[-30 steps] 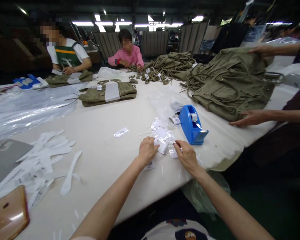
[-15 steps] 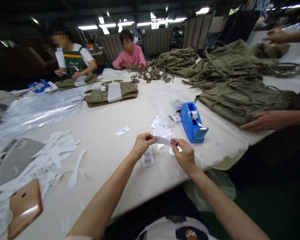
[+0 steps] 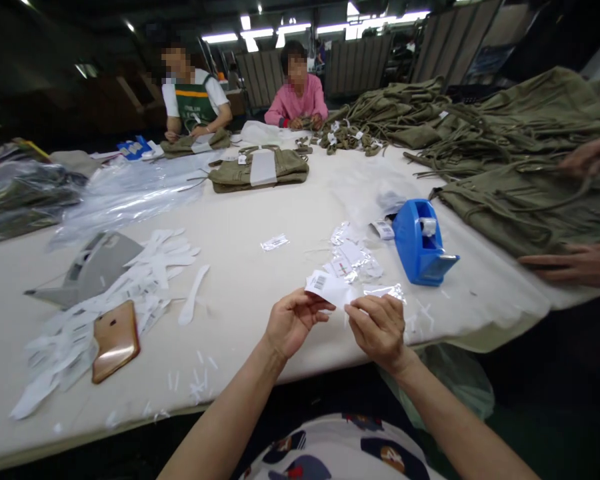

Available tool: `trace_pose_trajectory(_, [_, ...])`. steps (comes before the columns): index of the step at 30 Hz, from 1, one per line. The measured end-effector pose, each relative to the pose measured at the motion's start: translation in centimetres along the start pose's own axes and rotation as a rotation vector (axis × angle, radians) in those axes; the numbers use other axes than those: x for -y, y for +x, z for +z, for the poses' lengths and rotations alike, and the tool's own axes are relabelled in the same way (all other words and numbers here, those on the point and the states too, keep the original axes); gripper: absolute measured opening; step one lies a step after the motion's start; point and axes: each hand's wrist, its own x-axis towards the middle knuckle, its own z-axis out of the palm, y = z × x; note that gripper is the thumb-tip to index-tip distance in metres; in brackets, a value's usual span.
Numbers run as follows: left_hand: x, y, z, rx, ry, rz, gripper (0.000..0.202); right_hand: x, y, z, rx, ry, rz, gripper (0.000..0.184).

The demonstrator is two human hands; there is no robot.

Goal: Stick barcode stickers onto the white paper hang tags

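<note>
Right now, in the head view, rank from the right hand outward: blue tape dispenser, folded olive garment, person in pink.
1. Blue tape dispenser, just beyond the right hand holding a white tag.
2. Folded olive garment, mid-table.
3. Person in pink, far side.

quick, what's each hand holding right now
Left hand: closed, pinching the left end of the white barcode tag.
Right hand: closed, pinching the same tag's right edge.
</note>
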Motion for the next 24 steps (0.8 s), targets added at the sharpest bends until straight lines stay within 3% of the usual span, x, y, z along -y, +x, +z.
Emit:
trace_pose_trajectory(4, [1.8,-1.1,0.2,-0.193,0.131,0.269,0.026,2.2,-0.5,0.7,0.070,0.073,-0.024,0.020])
trace_pose_trajectory(7, [2.7,-1.4,-0.1,-0.328,0.237,0.338,0.021,3.7,-0.3,0.5,0.143,0.224,-0.021,0.019])
trace_pose_trajectory(10, [2.3,-1.9,-0.6,-0.279,0.354,0.256,0.020,4.3,0.5,-0.1,0.170,0.415,0.100,0.028])
trace_pose_trajectory(12, [1.9,-2.4,-0.7,-0.211,0.401,0.181,0.020,4.0,1.1,-0.2,0.188,0.509,0.271,0.034])
trace_pose_trajectory(15, [1.4,-3.1,-0.6,-0.146,0.407,0.104,0.021,3.2,1.4,0.4,0.343,0.723,0.569,0.033])
trace_pose_trajectory(18, [1.5,-3.3,-0.7,-0.194,0.378,0.120,0.022,2.8,0.9,1.1,0.437,0.891,0.809,0.029])
trace_pose_trajectory(20, [1.7,-3.3,-1.0,-0.261,0.362,0.160,0.019,3.0,0.6,1.5,0.416,0.891,0.858,0.028])
trace_pose_trajectory(24, [1.9,-3.4,-1.6,-0.275,0.349,0.213,0.016,3.6,0.5,1.6,0.364,0.843,0.748,0.021])
